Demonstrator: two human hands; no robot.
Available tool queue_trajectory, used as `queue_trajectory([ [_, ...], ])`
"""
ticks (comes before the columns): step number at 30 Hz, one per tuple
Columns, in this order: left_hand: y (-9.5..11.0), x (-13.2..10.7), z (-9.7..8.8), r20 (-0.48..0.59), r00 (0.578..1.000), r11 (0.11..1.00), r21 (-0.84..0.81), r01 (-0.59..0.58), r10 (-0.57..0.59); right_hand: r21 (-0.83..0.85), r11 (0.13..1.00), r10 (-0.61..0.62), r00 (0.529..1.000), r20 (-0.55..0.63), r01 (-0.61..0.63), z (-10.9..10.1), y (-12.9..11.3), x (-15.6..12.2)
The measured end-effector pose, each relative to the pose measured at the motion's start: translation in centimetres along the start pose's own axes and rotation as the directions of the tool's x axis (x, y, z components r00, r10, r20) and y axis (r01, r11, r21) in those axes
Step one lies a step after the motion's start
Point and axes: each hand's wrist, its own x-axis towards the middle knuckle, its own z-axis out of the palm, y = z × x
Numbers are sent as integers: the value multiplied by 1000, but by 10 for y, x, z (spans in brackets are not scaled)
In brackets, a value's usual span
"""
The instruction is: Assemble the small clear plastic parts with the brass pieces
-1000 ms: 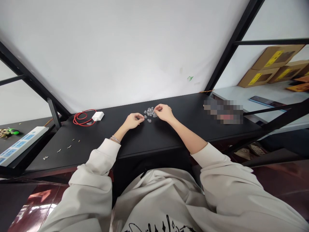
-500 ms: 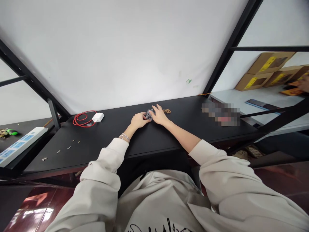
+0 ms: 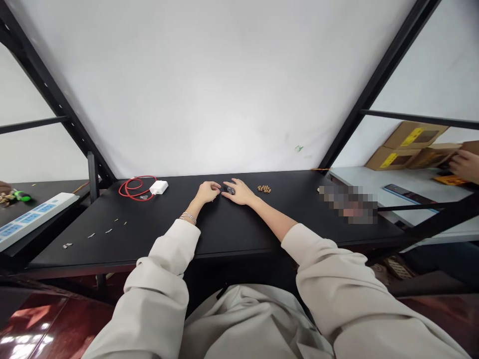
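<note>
The left hand (image 3: 207, 191) lay open on the table (image 3: 160, 234). The right hand (image 3: 239, 193), also open, touched a dark clump (image 3: 231, 190), with beads (image 3: 264, 189) nearby.

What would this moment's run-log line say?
left hand: on black table | right hand: beside small grey clump | nearby: brown beads

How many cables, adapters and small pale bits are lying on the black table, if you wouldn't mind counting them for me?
Red cable: 1
White adapter: 1
Small pale bits: 5
Total: 7
</note>
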Motion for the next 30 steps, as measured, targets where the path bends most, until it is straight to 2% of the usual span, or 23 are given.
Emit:
queue_trajectory([
  [5,3,0,4,-22,998,997,48,-56,57,-24,997,-78,996,-34,77,0,-3,4],
  [11,-3,2,5,-29,996,993,77,-84,86,-63,998,-29,996,-90,23,4,-1,3],
  [16,-8,4,5,-13,997,994,88,-69,70,-101,994,-39,994,-101,29,5,-1,4],
  [21,-2,1,6,-101,989,983,160,-91,108,-113,993,-36,995,-94,26,3,-5,3],
  [27,1,-2,9,-181,979,985,161,-60,89,-142,990,-22,997,-68,12,-2,-14,-2],
  [30,0,5,17,-186,968,969,213,-129,170,-179,984,-14,998,-63,3,-7,-20,-4],
])
